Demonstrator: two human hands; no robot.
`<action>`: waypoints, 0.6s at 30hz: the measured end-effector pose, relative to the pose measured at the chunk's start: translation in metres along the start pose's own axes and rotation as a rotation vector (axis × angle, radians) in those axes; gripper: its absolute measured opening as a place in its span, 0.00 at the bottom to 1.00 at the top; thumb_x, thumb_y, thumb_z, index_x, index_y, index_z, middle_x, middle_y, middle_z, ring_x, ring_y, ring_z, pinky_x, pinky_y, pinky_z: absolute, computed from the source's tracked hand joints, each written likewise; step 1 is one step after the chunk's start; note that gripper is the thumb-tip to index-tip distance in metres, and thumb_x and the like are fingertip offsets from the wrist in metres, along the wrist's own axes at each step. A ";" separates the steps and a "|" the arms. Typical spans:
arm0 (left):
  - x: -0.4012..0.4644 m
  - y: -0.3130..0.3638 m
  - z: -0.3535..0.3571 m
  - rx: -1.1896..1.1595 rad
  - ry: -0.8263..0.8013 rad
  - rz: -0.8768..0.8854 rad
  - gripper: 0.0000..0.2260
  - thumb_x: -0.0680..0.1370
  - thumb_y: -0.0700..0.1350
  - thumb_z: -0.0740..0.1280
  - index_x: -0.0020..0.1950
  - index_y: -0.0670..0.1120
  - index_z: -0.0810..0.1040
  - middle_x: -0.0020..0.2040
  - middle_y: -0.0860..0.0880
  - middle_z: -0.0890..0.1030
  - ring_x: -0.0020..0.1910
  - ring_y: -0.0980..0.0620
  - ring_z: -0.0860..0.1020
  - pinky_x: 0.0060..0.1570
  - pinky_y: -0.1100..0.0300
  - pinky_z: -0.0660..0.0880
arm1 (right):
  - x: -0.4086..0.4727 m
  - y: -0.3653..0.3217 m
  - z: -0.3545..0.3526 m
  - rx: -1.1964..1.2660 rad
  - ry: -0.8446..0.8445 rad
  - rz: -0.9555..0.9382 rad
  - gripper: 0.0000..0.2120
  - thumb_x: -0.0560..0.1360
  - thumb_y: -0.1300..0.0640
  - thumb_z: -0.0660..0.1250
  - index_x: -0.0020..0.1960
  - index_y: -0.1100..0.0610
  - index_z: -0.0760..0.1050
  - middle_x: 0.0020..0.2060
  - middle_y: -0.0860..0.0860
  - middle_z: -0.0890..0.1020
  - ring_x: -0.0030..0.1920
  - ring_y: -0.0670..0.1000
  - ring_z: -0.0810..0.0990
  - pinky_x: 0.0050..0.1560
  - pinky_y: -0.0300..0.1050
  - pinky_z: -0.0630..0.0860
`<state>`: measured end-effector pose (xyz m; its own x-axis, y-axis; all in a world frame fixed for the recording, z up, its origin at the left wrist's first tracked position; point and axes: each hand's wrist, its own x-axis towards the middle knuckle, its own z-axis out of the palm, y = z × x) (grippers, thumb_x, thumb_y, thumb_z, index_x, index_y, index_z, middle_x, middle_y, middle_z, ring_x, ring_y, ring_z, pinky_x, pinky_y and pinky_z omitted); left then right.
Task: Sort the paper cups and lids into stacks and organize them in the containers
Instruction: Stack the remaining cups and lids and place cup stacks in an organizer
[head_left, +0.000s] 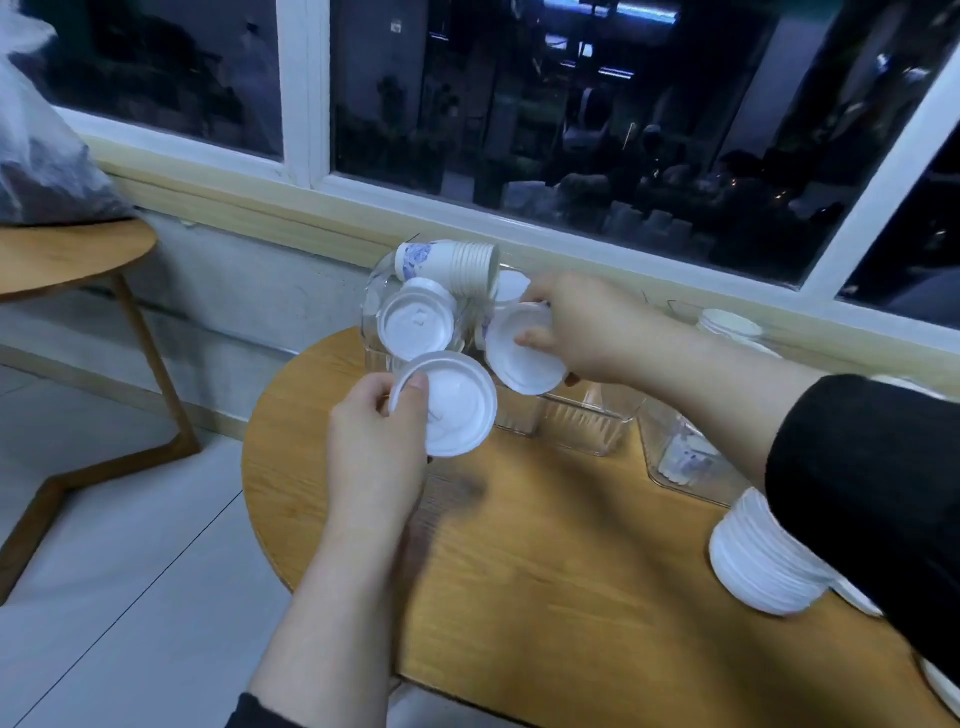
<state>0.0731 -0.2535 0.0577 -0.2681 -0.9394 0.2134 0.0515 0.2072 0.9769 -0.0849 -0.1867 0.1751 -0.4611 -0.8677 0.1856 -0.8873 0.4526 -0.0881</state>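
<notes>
Over the worktop (545, 545), left hand (374, 441) pinches one lid (449, 405), right hand (587, 332) grips another (519, 353) at the clear container (571, 415); the tilted cup stack (452, 267) atop could tumble if nudged.

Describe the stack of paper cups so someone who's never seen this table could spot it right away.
On the round wooden table by the window stands a clear plastic container. The stack of paper cups lies on its side across the container's top at the far end. Unlike the flat white lids around it, it is ribbed with blue print.
</notes>
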 end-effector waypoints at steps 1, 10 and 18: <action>-0.009 0.006 0.001 -0.036 -0.012 -0.002 0.10 0.80 0.46 0.66 0.42 0.43 0.79 0.34 0.51 0.78 0.29 0.60 0.71 0.29 0.71 0.67 | -0.018 0.003 0.000 0.130 0.036 0.030 0.07 0.78 0.53 0.67 0.55 0.53 0.78 0.44 0.52 0.83 0.36 0.53 0.81 0.39 0.49 0.79; -0.094 0.020 0.046 -0.016 -0.288 -0.019 0.07 0.81 0.44 0.66 0.46 0.43 0.79 0.40 0.49 0.81 0.37 0.54 0.75 0.32 0.71 0.69 | -0.190 0.032 0.044 1.506 -0.032 0.414 0.14 0.84 0.61 0.58 0.63 0.56 0.79 0.53 0.54 0.86 0.51 0.53 0.86 0.48 0.52 0.83; -0.166 0.017 0.089 0.092 -0.587 -0.028 0.09 0.82 0.47 0.63 0.61 0.50 0.77 0.52 0.54 0.83 0.51 0.57 0.81 0.48 0.66 0.74 | -0.274 0.065 0.070 1.376 0.126 0.344 0.16 0.81 0.64 0.64 0.61 0.46 0.78 0.56 0.49 0.85 0.58 0.48 0.82 0.61 0.50 0.78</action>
<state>0.0328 -0.0694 0.0380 -0.7563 -0.6427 0.1223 -0.0401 0.2322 0.9718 -0.0171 0.0664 0.0497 -0.7126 -0.7005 0.0382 -0.0669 0.0137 -0.9977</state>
